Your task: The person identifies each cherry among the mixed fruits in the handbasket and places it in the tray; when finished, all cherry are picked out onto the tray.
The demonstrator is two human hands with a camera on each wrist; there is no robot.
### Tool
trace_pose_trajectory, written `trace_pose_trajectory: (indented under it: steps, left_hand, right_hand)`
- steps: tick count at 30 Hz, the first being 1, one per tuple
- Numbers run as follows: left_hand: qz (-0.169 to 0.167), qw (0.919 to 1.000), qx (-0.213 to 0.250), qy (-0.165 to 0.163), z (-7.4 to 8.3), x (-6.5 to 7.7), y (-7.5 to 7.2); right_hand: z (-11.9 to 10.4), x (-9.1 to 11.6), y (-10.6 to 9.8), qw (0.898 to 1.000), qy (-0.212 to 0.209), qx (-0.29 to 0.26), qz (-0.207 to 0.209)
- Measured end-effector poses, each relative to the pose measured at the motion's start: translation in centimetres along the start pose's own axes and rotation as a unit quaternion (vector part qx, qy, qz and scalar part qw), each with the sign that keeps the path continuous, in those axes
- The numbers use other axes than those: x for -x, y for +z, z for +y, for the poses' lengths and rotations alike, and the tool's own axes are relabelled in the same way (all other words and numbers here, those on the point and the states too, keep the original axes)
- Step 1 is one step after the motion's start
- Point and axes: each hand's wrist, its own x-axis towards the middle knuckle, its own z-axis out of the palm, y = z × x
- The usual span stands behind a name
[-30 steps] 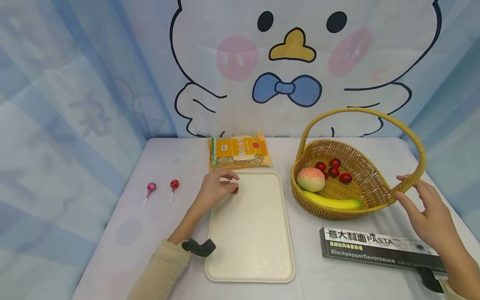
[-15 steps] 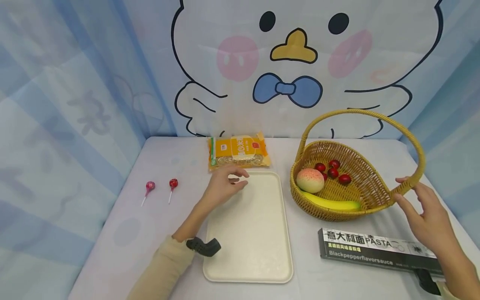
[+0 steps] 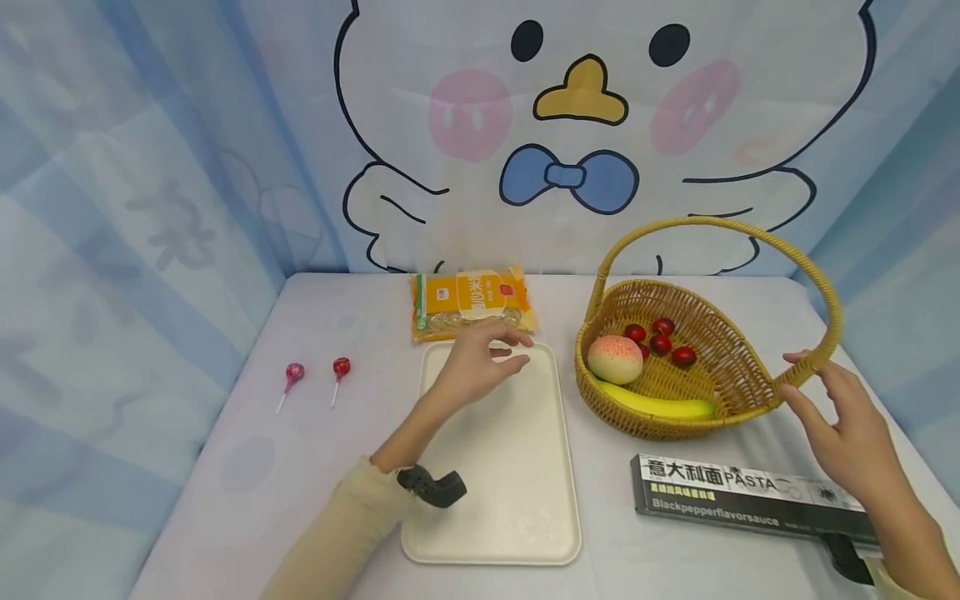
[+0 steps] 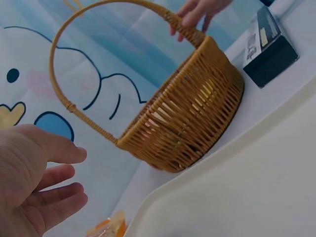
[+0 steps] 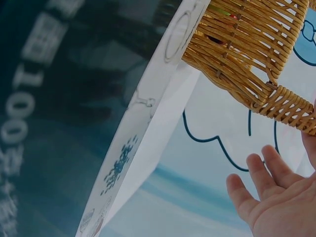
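My left hand (image 3: 474, 364) hovers over the upper part of a cream tray (image 3: 517, 500), thumb and fingers loosely bent and apart. No held thing shows between them in the left wrist view, and the hand hides the tray surface beneath. On the right, my right hand (image 3: 851, 429) holds a wicker basket (image 3: 622, 423) at the base of its arched handle, between thumb and forefinger; its other fingers (image 5: 259, 170) are spread. Inside the basket lie a peach (image 3: 615, 359), a banana (image 3: 660, 406) and several small dark red fruits (image 3: 683, 357).
Behind the tray lies an orange noodle packet (image 3: 472, 302). A black pasta box (image 3: 750, 500) sits in front of the basket, partly under my right forearm. At left lie a pink lollipop (image 3: 294, 373) and a red lollipop (image 3: 341, 367). A cartoon curtain (image 3: 570, 233) hangs behind.
My left hand has moved rightward across the top of the tray. A small red thing seen at its thumb a second ago no longer shows. The right hand stays at the basket handle.
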Motion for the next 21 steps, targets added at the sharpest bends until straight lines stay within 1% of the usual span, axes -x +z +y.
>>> trace_pose_trajectory:
  steps: [5,10,16,21]
  left_hand:
    - [-0.02,0.9998,0.001,0.002,1.0,-0.7,0.8]
    - [-0.032,0.9994,0.002,0.015,2.0,-1.3,1.7]
    - [-0.059,0.998,-0.012,0.021,3.2,-1.9,3.3]
    - [-0.066,0.997,-0.022,0.033,3.8,-2.5,4.6]
  right_hand:
    - [0.1,0.0,-0.1,1.0,0.005,0.0,-0.004]
    - [0.1,0.0,-0.1,1.0,0.006,0.001,-0.004]
    - [-0.2,0.1,-0.1,1.0,0.012,0.008,-0.007]
    - [-0.2,0.2,0.1,1.0,0.012,0.004,-0.009]
